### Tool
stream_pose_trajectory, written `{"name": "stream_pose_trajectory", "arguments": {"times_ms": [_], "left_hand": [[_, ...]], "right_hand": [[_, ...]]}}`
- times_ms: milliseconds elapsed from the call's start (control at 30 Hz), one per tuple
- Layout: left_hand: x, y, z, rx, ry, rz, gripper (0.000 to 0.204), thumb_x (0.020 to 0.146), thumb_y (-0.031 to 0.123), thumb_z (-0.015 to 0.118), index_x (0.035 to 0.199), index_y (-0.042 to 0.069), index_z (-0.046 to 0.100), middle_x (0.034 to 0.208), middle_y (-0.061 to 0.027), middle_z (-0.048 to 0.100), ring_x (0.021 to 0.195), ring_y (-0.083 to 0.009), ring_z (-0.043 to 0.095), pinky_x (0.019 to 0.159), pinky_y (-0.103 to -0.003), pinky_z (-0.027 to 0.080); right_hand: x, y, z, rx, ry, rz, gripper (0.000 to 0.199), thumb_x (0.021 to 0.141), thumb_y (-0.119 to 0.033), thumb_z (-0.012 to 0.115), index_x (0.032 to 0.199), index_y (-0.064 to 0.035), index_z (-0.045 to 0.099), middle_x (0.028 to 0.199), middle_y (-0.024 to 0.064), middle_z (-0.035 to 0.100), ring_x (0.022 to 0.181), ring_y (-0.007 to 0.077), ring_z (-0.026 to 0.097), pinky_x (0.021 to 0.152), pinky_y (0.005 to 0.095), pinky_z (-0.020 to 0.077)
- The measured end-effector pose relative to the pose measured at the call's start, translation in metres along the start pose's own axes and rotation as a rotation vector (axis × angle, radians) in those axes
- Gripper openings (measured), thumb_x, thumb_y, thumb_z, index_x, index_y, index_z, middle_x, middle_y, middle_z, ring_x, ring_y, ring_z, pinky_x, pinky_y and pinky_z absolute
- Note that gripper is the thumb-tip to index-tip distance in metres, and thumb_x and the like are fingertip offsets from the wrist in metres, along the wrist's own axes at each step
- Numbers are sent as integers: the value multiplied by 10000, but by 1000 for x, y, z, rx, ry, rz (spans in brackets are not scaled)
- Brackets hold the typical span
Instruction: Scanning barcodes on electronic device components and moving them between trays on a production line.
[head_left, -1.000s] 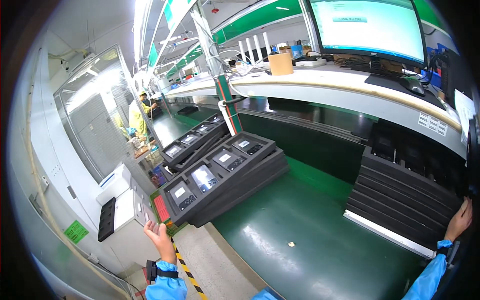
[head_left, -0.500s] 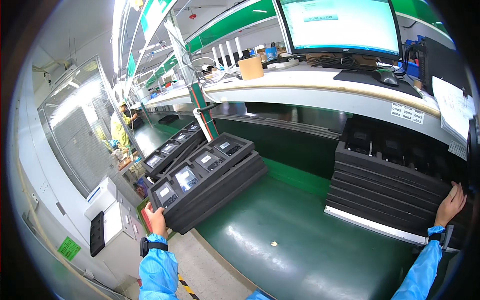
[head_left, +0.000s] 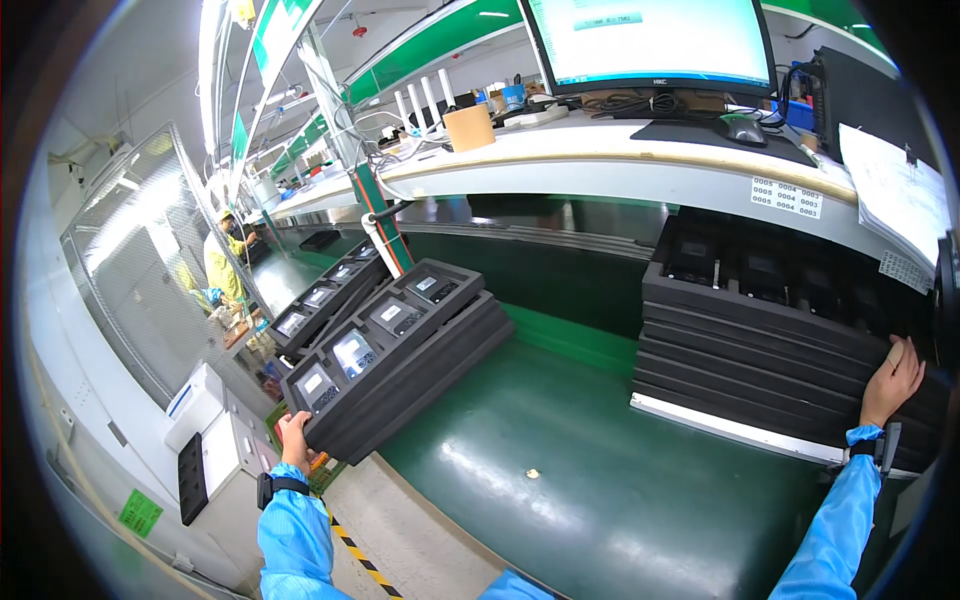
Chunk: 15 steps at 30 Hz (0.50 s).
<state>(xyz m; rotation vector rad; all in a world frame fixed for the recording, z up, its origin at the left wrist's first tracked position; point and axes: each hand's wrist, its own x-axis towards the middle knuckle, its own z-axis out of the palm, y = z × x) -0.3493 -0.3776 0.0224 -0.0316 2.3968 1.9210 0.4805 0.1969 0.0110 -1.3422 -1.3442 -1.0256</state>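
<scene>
My left hand (head_left: 292, 438) grips the near left corner of a black foam tray (head_left: 400, 375), its thumb on the edge and other fingers partly hidden. In its pockets sit several small black devices with pale screens (head_left: 354, 352). More black foam lies under that tray. At the right, my right hand (head_left: 893, 385) rests with fingers stretched out against the near right end of a taller stack of black foam trays (head_left: 750, 345). Dark devices lie in the pockets of that stack's top tray, in shadow under the shelf.
A green work surface (head_left: 540, 430) runs between the stacks, with a small pale scrap (head_left: 533, 473) on it. Another filled foam tray (head_left: 320, 295) lies behind the left stack, by a post (head_left: 380, 215). Above are a shelf (head_left: 600, 160) and monitor (head_left: 650, 45). A person in yellow (head_left: 222, 262) stands far left.
The whole view has shifted slightly, so everything sits a little further left and higher. Both hands keep their places at the two stacks.
</scene>
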Motion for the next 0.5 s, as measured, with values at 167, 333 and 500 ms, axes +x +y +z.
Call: {"name": "stream_pose_trajectory", "arguments": {"times_ms": [167, 333, 500], "left_hand": [[-11, 2, -3, 17, -63, -108, 529, 787, 391, 677, 1188, 140, 439, 886, -66, 553, 547, -170, 525, 404, -287, 316], [-84, -13, 26, -218, -80, 10, 610, 821, 489, 710, 1189, 135, 375, 935, -89, 548, 582, -159, 553, 387, -287, 385], [-153, -11, 47, -402, -170, 15, 862, 908, 447, 685, 1540, 173, 166, 1461, -91, 396, 1157, -287, 591, 752, -655, 521]], "right_hand": [[0, -11, -8, -19, 4, 18, 337, 1074, -245, 414, 1120, -73, 701, 1242, 91, 694, 1281, 286, 570, 1197, 486, 268], [1, -10, -10, 13, -1, 28, 335, 1072, -234, 411, 1115, -67, 697, 1232, 89, 693, 1276, 281, 572, 1193, 484, 273], [1, -3, 0, -4, -7, 11, 334, 1082, -256, 429, 1117, -85, 715, 1234, 97, 698, 1264, 270, 587, 1189, 498, 278]]}}
